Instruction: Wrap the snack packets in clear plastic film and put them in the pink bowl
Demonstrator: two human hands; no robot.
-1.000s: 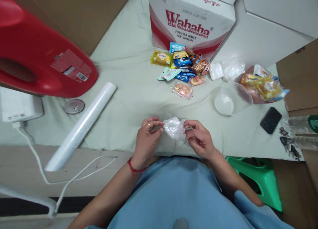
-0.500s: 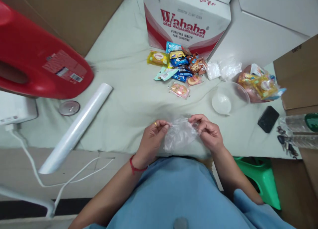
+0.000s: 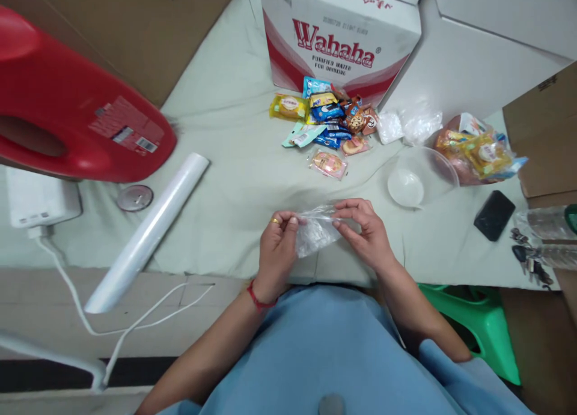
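A small clear plastic bag [image 3: 315,235] is stretched between my two hands, just over the table's front edge. My left hand [image 3: 279,244] pinches its left top corner between thumb and forefinger. On the other side, my right hand [image 3: 364,232] has thumb and fingers closed on the bag's right upper edge. Beyond the hands lies a pile of wrapped snacks [image 3: 331,112] in yellow, blue and brown packets. One packaged biscuit [image 3: 328,163] rests closest to me. To the right of it a clear plastic tub [image 3: 435,175] lies tipped on its side.
A white box [image 3: 336,42] stands behind the snacks, with crumpled clear bags [image 3: 421,124] and a pink container of snacks [image 3: 478,154] rightward. A black block [image 3: 494,215] and keys [image 3: 532,262] lie right. Leftward are a plastic roll [image 3: 148,232], red jug [image 3: 85,102] and white device [image 3: 42,199].
My right hand has shifted left and slightly up, closer to my left hand. The bag's top edge is now gathered more narrowly between them. The view has shifted slightly.
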